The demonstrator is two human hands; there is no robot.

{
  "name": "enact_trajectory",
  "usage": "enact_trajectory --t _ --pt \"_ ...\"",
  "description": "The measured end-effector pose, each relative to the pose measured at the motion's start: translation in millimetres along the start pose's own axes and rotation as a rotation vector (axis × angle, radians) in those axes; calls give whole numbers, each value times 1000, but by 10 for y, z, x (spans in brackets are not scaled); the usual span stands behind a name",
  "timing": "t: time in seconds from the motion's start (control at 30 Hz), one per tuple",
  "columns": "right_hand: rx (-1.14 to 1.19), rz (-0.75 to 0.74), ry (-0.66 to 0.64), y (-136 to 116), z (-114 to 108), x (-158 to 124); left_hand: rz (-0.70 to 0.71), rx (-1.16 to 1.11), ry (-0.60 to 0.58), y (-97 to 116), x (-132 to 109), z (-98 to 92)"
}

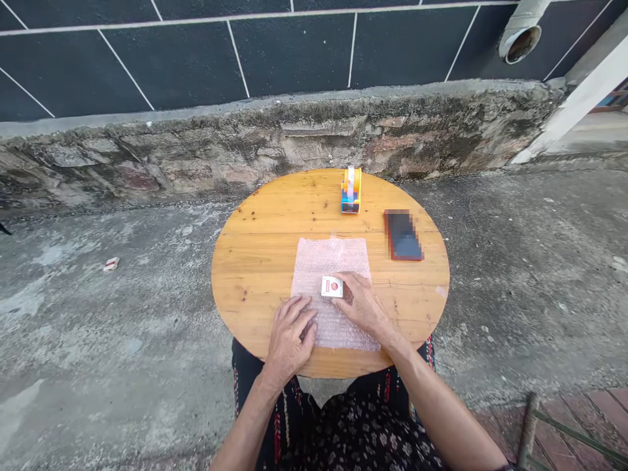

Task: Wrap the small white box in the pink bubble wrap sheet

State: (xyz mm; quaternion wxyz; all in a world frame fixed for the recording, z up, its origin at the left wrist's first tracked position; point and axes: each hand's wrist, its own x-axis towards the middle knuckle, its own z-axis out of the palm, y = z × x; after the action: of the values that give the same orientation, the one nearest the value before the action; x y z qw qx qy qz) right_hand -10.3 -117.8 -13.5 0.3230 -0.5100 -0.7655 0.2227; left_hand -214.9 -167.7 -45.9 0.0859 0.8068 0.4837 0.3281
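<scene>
A small white box (332, 286) is at the middle of a sheet of bubble wrap (338, 330), which lies spread out flat on the round wooden surface (255, 261), reaching toward its near edge. The right hand (363, 304) has the box by its right end, thumb on the near side and forefinger on the far side, so those fingers are narrowed to the box's width. Whether the box rests fully on the wrap or is a little above it, I cannot tell.

The left hand (289, 337) lies palm down over the wrap's left edge, covering its near left corner; its fingers are loosely spread and grip nothing that I can see.

Toward the surface's far edge stands a yellow and blue tape dispenser (350, 196); near the right edge lies a dark flat thing (405, 234), blurred over.

The step in hand looks like positioning the box on the wrap. The next move, I judge, calls for a steady right hold on the box, with the left fingers light enough not to crease or drag the wrap.
</scene>
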Motion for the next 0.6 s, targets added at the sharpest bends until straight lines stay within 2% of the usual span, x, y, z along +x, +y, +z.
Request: enact_trajectory --t 0.6 --pt "-1 -42 -17 63 4 -14 24 2 40 -14 -16 15"
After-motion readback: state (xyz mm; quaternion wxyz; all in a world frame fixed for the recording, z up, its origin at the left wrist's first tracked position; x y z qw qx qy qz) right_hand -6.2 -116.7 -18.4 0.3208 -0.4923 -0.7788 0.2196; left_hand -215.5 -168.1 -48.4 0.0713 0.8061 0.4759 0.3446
